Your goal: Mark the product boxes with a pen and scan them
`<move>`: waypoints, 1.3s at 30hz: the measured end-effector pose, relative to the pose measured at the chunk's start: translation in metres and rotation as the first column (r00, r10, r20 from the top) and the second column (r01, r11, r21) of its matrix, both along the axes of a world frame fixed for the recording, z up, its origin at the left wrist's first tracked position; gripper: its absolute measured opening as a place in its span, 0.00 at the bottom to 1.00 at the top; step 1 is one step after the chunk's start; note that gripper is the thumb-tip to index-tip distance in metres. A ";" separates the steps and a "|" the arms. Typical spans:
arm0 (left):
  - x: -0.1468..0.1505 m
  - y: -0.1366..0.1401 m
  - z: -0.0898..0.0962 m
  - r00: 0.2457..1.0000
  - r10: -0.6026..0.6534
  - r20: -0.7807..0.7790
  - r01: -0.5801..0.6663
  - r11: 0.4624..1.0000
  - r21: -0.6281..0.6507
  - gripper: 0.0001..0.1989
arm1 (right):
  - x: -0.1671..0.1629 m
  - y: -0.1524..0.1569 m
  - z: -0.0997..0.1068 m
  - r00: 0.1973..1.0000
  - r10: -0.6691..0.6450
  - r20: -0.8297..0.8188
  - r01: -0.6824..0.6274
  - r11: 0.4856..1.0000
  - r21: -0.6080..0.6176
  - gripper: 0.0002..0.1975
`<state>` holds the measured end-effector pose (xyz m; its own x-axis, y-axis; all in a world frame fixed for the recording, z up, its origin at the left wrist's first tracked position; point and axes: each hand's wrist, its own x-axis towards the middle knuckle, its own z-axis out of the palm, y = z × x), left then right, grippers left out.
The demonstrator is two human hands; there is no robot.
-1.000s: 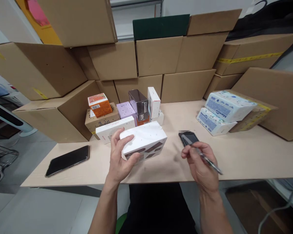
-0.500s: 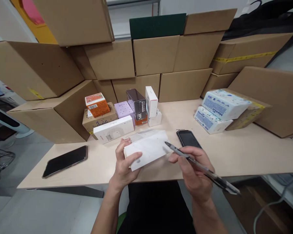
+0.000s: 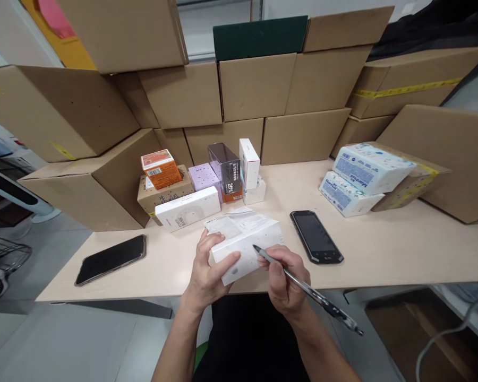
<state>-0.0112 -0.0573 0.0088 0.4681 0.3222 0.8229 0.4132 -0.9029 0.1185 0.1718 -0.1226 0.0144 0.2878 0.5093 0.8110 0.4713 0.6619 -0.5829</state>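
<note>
A white box [image 3: 242,249] is tilted over the front part of the table, its blank side facing me. My left hand [image 3: 213,262] grips its left end, thumb on the near face and fingers behind. In my right hand [image 3: 287,278] is a pen [image 3: 318,298], pinched between thumb and fingers. The tip points at the middle of the box's face; whether it touches I cannot tell. Just right of the box lies a black rugged phone [image 3: 316,237], and further left a second dark phone [image 3: 111,260] rests near the table edge.
Behind the box stand a white power bank box [image 3: 189,209], an orange box [image 3: 161,168], a purple box [image 3: 202,176] and a dark brown box [image 3: 225,167]. Two tissue packs [image 3: 368,168] are stacked at the right. Large cardboard boxes [image 3: 257,87] wall the back and sides of the table [image 3: 382,254].
My right hand has moved left with the pen, bringing its tip from the box's right end to the middle of its face. The rugged phone is now fully uncovered.
</note>
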 end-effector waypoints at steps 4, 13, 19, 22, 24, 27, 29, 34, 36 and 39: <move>-0.001 0.000 0.003 1.000 0.006 -0.016 -0.005 1.000 0.006 0.29 | 0.000 0.001 -0.001 1.000 0.002 0.025 -0.003 1.000 0.015 0.12; -0.001 0.002 0.004 1.000 0.004 -0.004 -0.004 1.000 -0.002 0.29 | 0.000 0.002 0.009 0.994 -0.028 0.110 0.029 0.999 -0.013 0.12; -0.002 0.002 0.003 1.000 -0.003 -0.005 0.003 1.000 -0.013 0.31 | 0.001 0.003 0.008 0.994 -0.013 0.106 0.014 1.000 -0.004 0.13; -0.002 0.003 0.003 1.000 -0.006 -0.011 0.006 1.000 -0.009 0.30 | 0.000 0.004 0.006 0.996 -0.021 0.086 0.020 1.000 0.008 0.13; -0.002 0.004 0.002 1.000 -0.007 -0.007 0.007 1.000 -0.015 0.31 | -0.001 0.005 0.006 0.996 -0.022 0.085 0.021 1.000 0.015 0.12; -0.002 0.004 0.001 1.000 -0.011 0.009 0.012 1.000 -0.023 0.32 | 0.000 0.005 0.008 0.995 -0.015 0.096 0.014 1.000 0.010 0.13; -0.002 0.004 0.001 1.000 -0.010 0.015 0.010 1.000 -0.021 0.31 | 0.000 0.005 0.009 0.994 -0.006 0.105 0.007 1.000 -0.006 0.12; -0.001 0.004 0.000 1.000 -0.006 0.010 0.006 1.000 -0.016 0.30 | 0.000 0.004 0.009 0.995 0.031 0.093 -0.029 0.999 -0.027 0.11; -0.001 0.004 0.000 1.000 -0.016 0.014 0.016 1.000 -0.011 0.29 | 0.001 0.003 0.006 0.999 0.032 0.030 -0.032 0.999 -0.005 0.11; -0.001 0.005 0.000 0.999 -0.036 0.024 0.036 0.999 -0.015 0.30 | 0.009 0.003 -0.003 0.995 -0.025 -0.097 0.029 0.999 0.045 0.12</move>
<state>-0.0122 -0.0527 0.0092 0.4605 0.3184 0.8286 0.3771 -0.9152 0.1421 0.1811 -0.1192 0.0117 0.3791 0.4630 0.8012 0.4322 0.6770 -0.5957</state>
